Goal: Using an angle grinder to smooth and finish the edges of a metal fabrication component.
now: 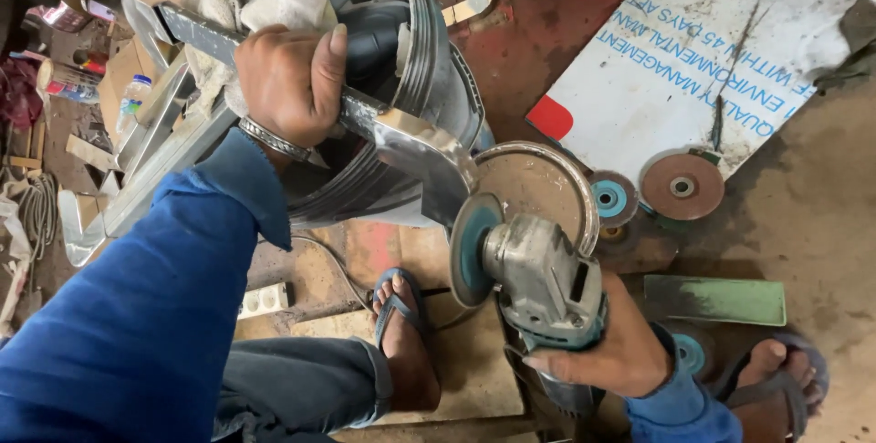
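Grinder in right hand, metal bar in left hand

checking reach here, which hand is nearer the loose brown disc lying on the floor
Right. The right hand, gripping the angle grinder, sits just below and left of the brown disc. The left hand, clamped on the metal strip, is far off at upper left.

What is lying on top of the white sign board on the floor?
On the white sign board, near its lower edge, rests a brown grinding disc; a blue-centred disc overlaps the edge beside it. Dirt and a dark streak mark its surface. Whatever lies beneath the board is hidden.
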